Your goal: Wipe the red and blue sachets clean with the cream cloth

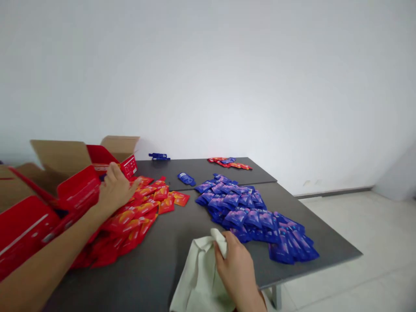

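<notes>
My left hand (113,186) reaches over a red cardboard box (97,164) at the left, its thumb held apart from the fingers. I see nothing held in it, though the fingertips partly hide behind the hand. Below and beside it spreads a heap of red-orange packets (133,223). My right hand (237,266) is closed on the gathered top edge of a whitish cloth bag (201,277), which hangs near the front of the table. Just beyond that hand lies a large pile of blue-purple packets (250,216).
More open red boxes (27,234) with raised brown flaps line the left side. A single blue packet (186,179) lies mid-table (191,221). Farther back are small blue packets (159,156) and a mixed red and blue group (229,162). A white wall (208,78) stands behind.
</notes>
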Demonstrator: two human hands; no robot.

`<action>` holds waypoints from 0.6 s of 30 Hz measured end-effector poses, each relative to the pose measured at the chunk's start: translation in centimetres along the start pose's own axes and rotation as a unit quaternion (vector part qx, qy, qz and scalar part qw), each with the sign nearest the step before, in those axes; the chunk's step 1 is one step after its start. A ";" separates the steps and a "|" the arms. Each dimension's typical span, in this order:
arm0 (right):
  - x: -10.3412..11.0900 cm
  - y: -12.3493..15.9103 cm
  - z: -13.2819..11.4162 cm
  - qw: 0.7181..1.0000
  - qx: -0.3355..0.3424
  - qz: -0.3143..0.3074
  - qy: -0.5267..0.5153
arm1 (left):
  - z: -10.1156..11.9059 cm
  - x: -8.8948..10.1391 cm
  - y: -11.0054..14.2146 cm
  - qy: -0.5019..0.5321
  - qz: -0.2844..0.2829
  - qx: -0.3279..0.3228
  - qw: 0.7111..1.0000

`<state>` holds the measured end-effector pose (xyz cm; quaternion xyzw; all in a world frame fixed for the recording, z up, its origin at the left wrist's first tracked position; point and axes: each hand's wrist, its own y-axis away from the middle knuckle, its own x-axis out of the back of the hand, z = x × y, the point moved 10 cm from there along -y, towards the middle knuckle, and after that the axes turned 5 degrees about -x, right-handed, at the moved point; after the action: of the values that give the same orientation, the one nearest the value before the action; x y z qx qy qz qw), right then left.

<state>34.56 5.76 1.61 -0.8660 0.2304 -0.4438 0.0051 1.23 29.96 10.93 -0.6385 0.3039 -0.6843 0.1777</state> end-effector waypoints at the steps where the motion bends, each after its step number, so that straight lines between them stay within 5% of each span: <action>1: 0.0 -0.2 0.1 1.000 -0.002 0.007 -0.012 | 2.4 -0.7 -0.7 0.007 0.002 -0.057 0.998; 4: -0.5 -0.3 0.4 0.999 -0.006 0.024 -0.043 | 10.8 -5.1 -1.7 0.039 -0.060 -0.284 0.956; 6: -1.2 -0.1 0.6 0.998 -0.016 0.037 -0.051 | 14.8 -8.1 -2.1 0.077 -0.093 -0.358 0.926; 13: -5.9 1.6 1.0 0.998 -0.035 -0.012 0.060 | 20.6 -18.2 -6.0 0.101 -0.188 -0.361 0.908; 18: -6.6 1.6 1.1 0.996 -0.032 -0.033 0.080 | 21.3 -23.7 -6.8 0.121 -0.313 -0.309 0.890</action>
<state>31.45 6.73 -4.41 -0.8345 0.2159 -0.5038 -0.0560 26.03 45.99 -2.91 -0.6355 0.3033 -0.6479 -0.2906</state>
